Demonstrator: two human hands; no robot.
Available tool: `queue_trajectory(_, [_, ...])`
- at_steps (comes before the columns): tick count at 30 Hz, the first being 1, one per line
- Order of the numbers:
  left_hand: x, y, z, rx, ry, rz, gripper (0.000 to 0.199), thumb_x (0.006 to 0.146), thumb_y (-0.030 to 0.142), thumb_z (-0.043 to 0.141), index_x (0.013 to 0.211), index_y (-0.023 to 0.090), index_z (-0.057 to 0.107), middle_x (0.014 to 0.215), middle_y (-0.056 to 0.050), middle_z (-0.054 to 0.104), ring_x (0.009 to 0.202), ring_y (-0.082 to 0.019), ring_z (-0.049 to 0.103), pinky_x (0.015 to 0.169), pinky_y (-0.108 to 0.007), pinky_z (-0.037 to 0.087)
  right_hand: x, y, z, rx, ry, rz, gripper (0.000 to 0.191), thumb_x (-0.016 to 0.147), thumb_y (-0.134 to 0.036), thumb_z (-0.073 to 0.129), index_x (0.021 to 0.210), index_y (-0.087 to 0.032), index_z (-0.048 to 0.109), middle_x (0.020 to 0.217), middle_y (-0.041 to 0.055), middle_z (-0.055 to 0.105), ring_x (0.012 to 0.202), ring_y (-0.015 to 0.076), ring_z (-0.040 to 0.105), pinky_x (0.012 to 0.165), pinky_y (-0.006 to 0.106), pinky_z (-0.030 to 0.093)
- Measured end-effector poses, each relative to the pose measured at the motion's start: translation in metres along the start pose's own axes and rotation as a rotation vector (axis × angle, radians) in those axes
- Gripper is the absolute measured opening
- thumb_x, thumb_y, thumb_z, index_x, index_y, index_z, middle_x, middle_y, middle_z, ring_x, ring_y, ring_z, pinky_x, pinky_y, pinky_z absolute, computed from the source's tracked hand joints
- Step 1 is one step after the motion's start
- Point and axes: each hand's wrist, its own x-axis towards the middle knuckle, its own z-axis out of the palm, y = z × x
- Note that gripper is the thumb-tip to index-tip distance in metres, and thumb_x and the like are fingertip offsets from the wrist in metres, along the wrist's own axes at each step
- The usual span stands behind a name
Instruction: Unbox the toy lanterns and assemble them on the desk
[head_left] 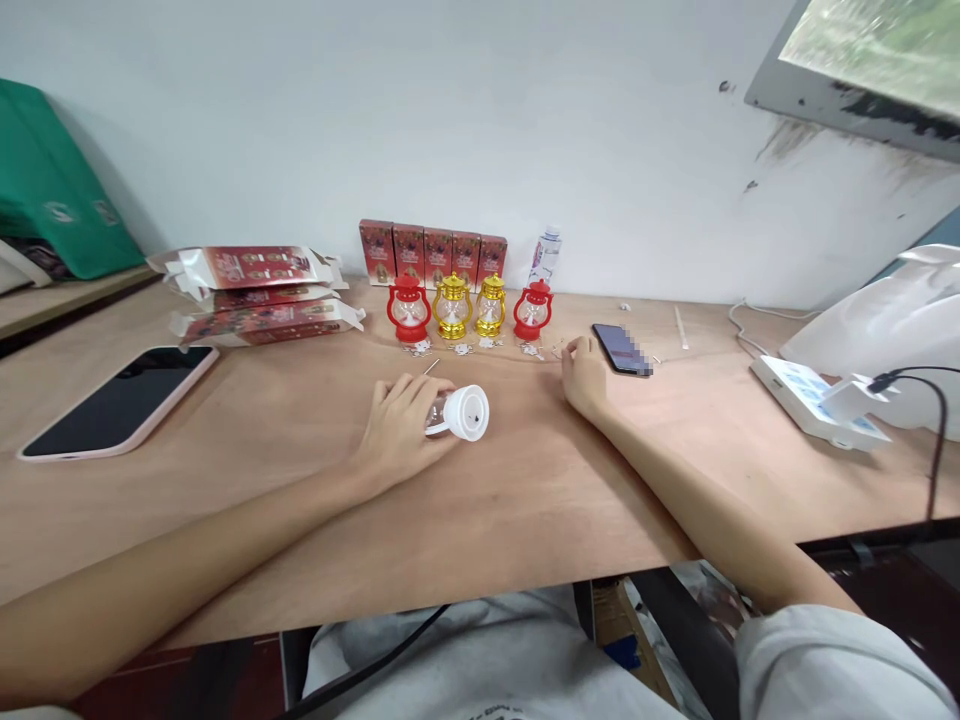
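Note:
My left hand is wrapped round a small white lantern lying on its side, its round white base turned to the right. My right hand rests on the table with curled fingers, beside small loose pieces; whatever its fingertips touch is too small to make out. Behind the hands several lanterns stand upright in a row: a red one at the left, two gold ones in the middle and a red one at the right. Small white pieces lie in front of them.
Red boxes and a clear bottle stand by the wall. Flattened cartons and a large phone lie left. To the right are a dark phone, a thin stick and a power strip with cables.

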Motion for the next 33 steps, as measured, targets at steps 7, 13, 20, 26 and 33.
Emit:
queue_trajectory(7, [-0.001,0.000,0.001,-0.013,0.030,0.041,0.032,0.076,0.038,0.062,0.102,0.022,0.055,0.105,-0.005,0.068,0.094,-0.024,0.058,0.078,-0.038,0.031,0.039,0.031,0.010,-0.103,-0.148,0.044,0.007,0.086,-0.018,0.043,0.083,-0.019,0.049,0.092,0.0129,0.062,0.085,0.0245,0.056,0.077,0.036,0.041])
queue_trajectory(13, [-0.001,-0.002,0.002,-0.025,0.033,0.056,0.033,0.076,0.040,0.062,0.103,0.022,0.055,0.106,-0.006,0.068,0.094,-0.025,0.059,0.078,-0.038,0.031,0.057,0.029,0.017,-0.107,-0.241,-0.038,0.008,0.086,-0.015,0.046,0.081,-0.019,0.051,0.087,0.0094,0.065,0.081,0.0213,0.055,0.074,0.031,0.040])
queue_trajectory(20, [-0.002,-0.006,0.001,-0.128,0.074,0.012,0.032,0.076,0.038,0.061,0.103,0.021,0.053,0.101,-0.004,0.067,0.092,-0.023,0.059,0.081,-0.036,0.035,0.056,0.029,0.017,-0.161,-0.232,-0.086,0.011,0.089,-0.015,0.044,0.090,-0.016,0.055,0.095,0.0136,0.065,0.086,0.0228,0.056,0.075,0.031,0.041])
queue_trajectory(26, [0.004,-0.019,0.015,-0.452,0.284,-0.175,0.035,0.074,0.042,0.064,0.099,0.019,0.056,0.101,-0.006,0.067,0.092,-0.023,0.060,0.083,-0.037,0.043,0.053,0.026,0.017,-0.234,-0.166,-0.126,0.022,0.089,-0.015,0.040,0.099,-0.012,0.059,0.106,0.0180,0.061,0.097,0.0265,0.055,0.084,0.036,0.040])
queue_trajectory(33, [0.015,-0.024,0.021,-0.801,0.411,-0.381,0.038,0.069,0.040,0.069,0.097,0.015,0.061,0.102,-0.009,0.069,0.096,-0.023,0.062,0.089,-0.037,0.047,0.044,0.014,0.020,-0.264,-0.015,-0.235,0.032,0.087,-0.015,0.040,0.116,-0.008,0.053,0.127,0.0218,0.049,0.113,0.0311,0.046,0.095,0.045,0.036])
